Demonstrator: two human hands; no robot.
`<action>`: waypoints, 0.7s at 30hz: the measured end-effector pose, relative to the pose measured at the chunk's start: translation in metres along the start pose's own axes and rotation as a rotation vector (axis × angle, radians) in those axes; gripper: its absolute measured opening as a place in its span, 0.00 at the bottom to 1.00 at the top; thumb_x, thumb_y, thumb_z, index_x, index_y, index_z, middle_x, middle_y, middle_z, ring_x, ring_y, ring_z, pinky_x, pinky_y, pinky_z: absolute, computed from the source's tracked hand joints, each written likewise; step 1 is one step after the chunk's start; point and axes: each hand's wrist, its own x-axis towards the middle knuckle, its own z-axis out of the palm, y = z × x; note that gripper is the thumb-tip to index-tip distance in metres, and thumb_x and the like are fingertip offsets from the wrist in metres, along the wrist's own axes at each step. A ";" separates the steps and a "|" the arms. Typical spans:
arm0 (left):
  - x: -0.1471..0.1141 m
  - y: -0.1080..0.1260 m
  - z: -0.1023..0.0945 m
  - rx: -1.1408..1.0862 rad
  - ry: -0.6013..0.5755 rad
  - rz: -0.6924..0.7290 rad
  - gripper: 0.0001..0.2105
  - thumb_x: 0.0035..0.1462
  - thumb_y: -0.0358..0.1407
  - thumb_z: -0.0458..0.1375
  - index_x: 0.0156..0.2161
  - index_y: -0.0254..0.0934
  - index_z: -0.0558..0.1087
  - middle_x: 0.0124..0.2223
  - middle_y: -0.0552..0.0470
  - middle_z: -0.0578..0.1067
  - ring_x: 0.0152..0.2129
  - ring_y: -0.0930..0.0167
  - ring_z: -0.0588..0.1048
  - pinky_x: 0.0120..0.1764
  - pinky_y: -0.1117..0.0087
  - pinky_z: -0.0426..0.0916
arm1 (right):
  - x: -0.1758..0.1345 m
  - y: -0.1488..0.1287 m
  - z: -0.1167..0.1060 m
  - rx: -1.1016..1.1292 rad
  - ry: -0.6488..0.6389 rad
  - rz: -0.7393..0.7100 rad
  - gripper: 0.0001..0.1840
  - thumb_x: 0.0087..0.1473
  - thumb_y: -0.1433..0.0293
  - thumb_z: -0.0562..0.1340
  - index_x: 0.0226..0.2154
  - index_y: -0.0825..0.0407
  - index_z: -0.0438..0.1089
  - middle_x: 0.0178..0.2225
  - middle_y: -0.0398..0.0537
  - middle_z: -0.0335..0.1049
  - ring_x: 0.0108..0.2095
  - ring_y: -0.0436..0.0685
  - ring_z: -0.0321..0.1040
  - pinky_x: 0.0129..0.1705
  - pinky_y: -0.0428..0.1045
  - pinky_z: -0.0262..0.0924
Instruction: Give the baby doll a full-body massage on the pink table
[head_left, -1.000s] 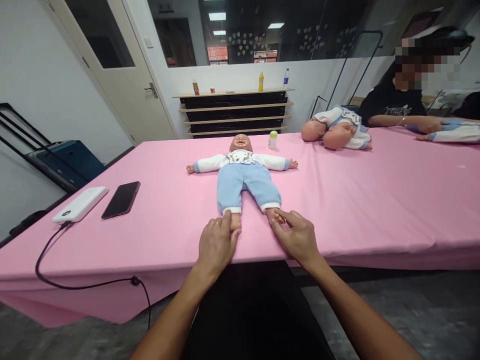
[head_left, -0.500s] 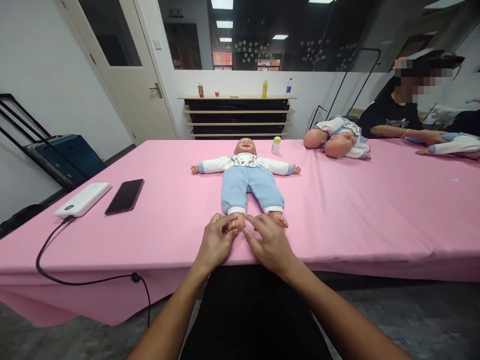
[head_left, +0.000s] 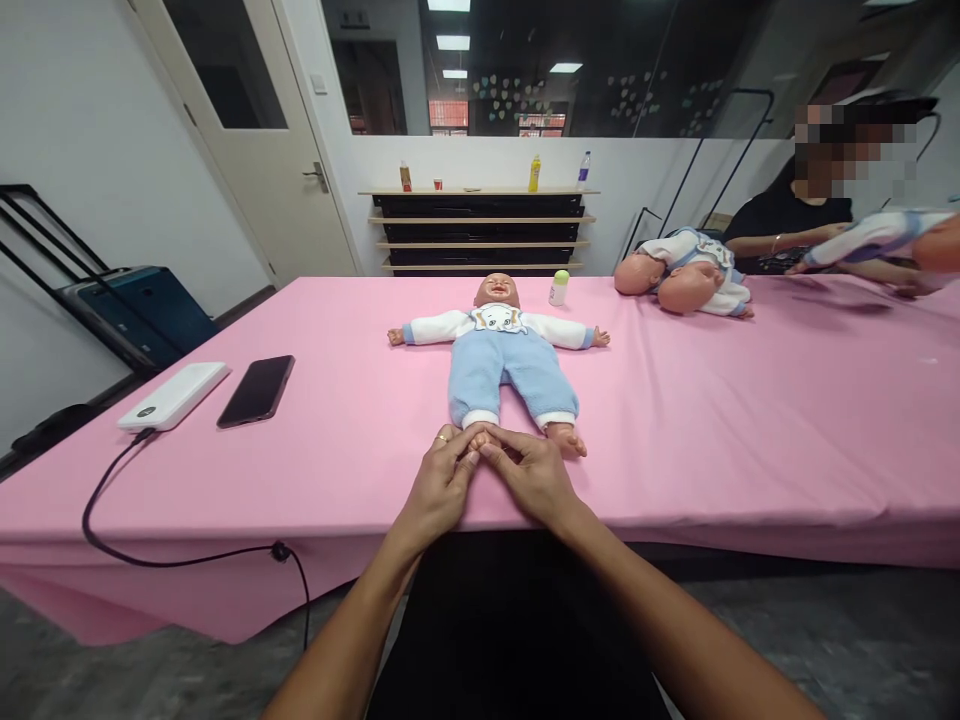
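A baby doll point(head_left: 501, 345) in blue trousers and a white top lies on its back on the pink-covered table point(head_left: 360, 440), arms spread and feet towards me. My left hand point(head_left: 442, 482) is closed around the left side of the doll's foot on the left of the view, thumb near the toes. From the other side my right hand point(head_left: 534, 478) grips the same foot, its fingertips meeting those of my left hand. The doll's other foot point(head_left: 566, 440) lies free beside my right hand. Much of the held foot is hidden by my fingers.
A small bottle with a green cap point(head_left: 559, 288) stands by the doll's head. At left lie a phone point(head_left: 256, 391) and a white power bank point(head_left: 174, 396) with a black cable point(head_left: 187, 562). More dolls point(head_left: 686, 275) are piled at right, near a person point(head_left: 787, 215) handling another doll.
My right hand has moved left and closed onto the foot, together with my left hand. At right, the person has lifted a doll off the table. The view has shifted slightly.
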 end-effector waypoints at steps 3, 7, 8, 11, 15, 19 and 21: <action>0.000 0.002 0.001 0.014 0.009 0.007 0.19 0.65 0.39 0.47 0.59 0.42 0.66 0.44 0.48 0.68 0.44 0.74 0.66 0.51 0.71 0.61 | 0.000 -0.001 0.000 -0.018 0.012 -0.018 0.20 0.59 0.59 0.59 0.52 0.45 0.70 0.48 0.43 0.72 0.47 0.55 0.71 0.52 0.51 0.65; -0.001 0.005 0.004 0.022 0.055 0.000 0.19 0.65 0.41 0.47 0.58 0.44 0.67 0.43 0.49 0.68 0.43 0.74 0.66 0.51 0.72 0.62 | -0.002 -0.005 0.001 -0.092 0.015 -0.060 0.20 0.61 0.61 0.57 0.54 0.46 0.69 0.48 0.44 0.72 0.47 0.54 0.70 0.53 0.51 0.64; -0.001 0.005 0.004 0.022 0.063 -0.009 0.19 0.65 0.41 0.47 0.58 0.44 0.68 0.43 0.49 0.69 0.42 0.74 0.67 0.50 0.72 0.63 | -0.002 -0.006 0.000 -0.116 0.013 -0.067 0.20 0.61 0.62 0.56 0.54 0.46 0.68 0.48 0.45 0.72 0.46 0.54 0.70 0.52 0.51 0.64; -0.002 0.006 0.004 0.029 0.064 -0.052 0.18 0.64 0.42 0.49 0.57 0.44 0.69 0.42 0.49 0.68 0.40 0.74 0.67 0.47 0.72 0.64 | -0.005 -0.009 -0.004 -0.195 0.007 -0.062 0.20 0.60 0.62 0.57 0.54 0.47 0.68 0.45 0.46 0.73 0.43 0.54 0.71 0.48 0.50 0.65; -0.003 0.006 0.005 0.107 0.053 -0.105 0.17 0.62 0.40 0.52 0.54 0.41 0.71 0.42 0.48 0.67 0.39 0.74 0.68 0.45 0.72 0.66 | -0.011 -0.008 -0.025 -0.314 0.232 -0.075 0.17 0.58 0.62 0.59 0.48 0.50 0.72 0.42 0.48 0.74 0.41 0.55 0.71 0.45 0.51 0.65; -0.004 0.012 0.008 0.170 0.038 -0.122 0.16 0.59 0.35 0.52 0.52 0.40 0.72 0.43 0.48 0.67 0.39 0.74 0.68 0.45 0.71 0.66 | -0.015 -0.004 -0.059 -0.319 0.523 -0.088 0.13 0.57 0.63 0.60 0.40 0.53 0.74 0.37 0.48 0.74 0.35 0.53 0.70 0.39 0.48 0.65; -0.003 0.015 0.009 0.174 0.014 -0.115 0.18 0.56 0.32 0.52 0.51 0.40 0.72 0.43 0.49 0.68 0.39 0.74 0.68 0.46 0.71 0.66 | -0.014 0.001 -0.076 -0.312 0.591 -0.056 0.13 0.56 0.63 0.60 0.39 0.53 0.74 0.36 0.48 0.74 0.33 0.53 0.69 0.37 0.48 0.64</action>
